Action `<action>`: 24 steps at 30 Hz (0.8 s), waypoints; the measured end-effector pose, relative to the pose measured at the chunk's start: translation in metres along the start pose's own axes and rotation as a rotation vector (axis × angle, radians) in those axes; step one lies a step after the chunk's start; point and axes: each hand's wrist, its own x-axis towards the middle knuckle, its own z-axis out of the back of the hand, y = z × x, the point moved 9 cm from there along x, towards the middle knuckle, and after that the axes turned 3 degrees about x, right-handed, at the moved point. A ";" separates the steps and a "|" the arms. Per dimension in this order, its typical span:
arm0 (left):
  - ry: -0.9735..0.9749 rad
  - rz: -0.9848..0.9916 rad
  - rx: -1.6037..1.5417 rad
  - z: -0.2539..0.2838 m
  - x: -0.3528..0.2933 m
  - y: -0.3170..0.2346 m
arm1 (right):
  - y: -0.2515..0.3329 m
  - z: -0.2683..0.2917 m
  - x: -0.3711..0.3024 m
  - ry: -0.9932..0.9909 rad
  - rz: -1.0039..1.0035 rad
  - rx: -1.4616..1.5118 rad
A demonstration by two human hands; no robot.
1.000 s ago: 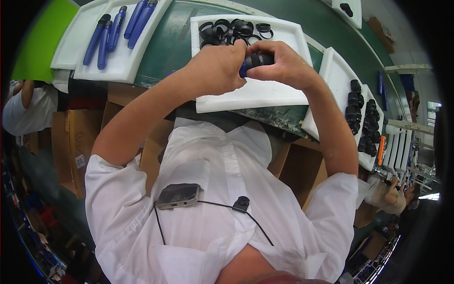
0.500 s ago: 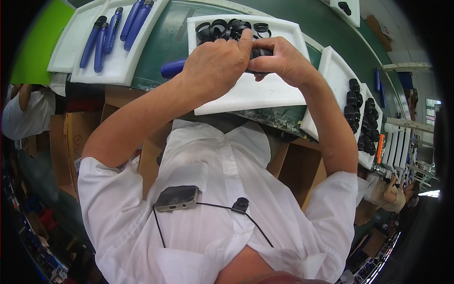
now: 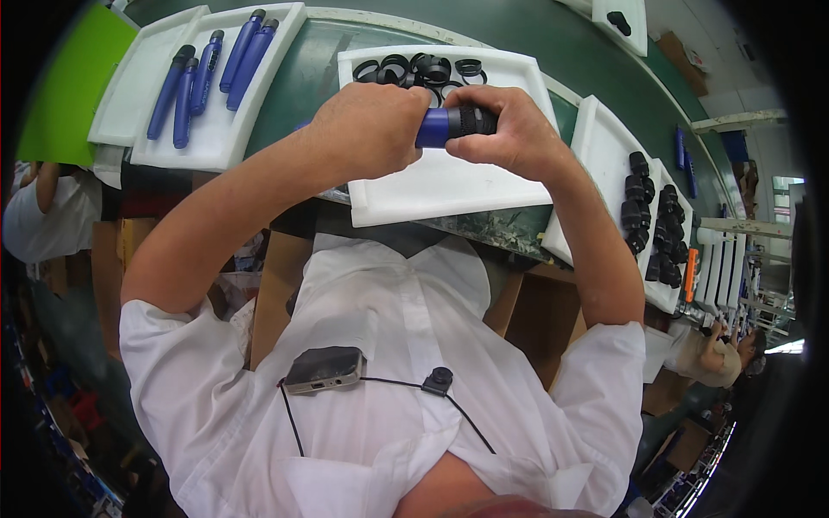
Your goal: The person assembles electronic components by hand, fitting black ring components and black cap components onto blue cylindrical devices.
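My left hand (image 3: 367,129) grips the blue body of a tube-shaped part (image 3: 433,126). My right hand (image 3: 509,134) wraps the black ribbed end (image 3: 473,122) of the same part. Both hands hold it level above a white tray (image 3: 449,186) on the green bench. Several black rings (image 3: 419,69) lie at the tray's far edge, just beyond my knuckles.
A white tray (image 3: 164,147) at the left holds several blue tubes (image 3: 246,47). Another white tray (image 3: 596,147) at the right carries several black caps (image 3: 643,203). Other people sit at the far left (image 3: 43,216) and lower right (image 3: 708,354).
The blue and black part now sits level between both hands, its blue body showing between them. My hands have shifted slightly toward me, off the rings.
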 end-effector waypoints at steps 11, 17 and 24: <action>-0.096 -0.046 0.074 0.010 0.006 -0.006 | -0.003 0.011 -0.002 -0.021 0.031 -0.007; -0.086 -0.055 -0.207 0.008 0.010 0.007 | 0.001 0.023 -0.004 -0.068 0.021 0.213; -0.108 -0.066 -0.583 -0.002 0.033 0.019 | -0.013 0.042 0.010 -0.146 0.000 0.418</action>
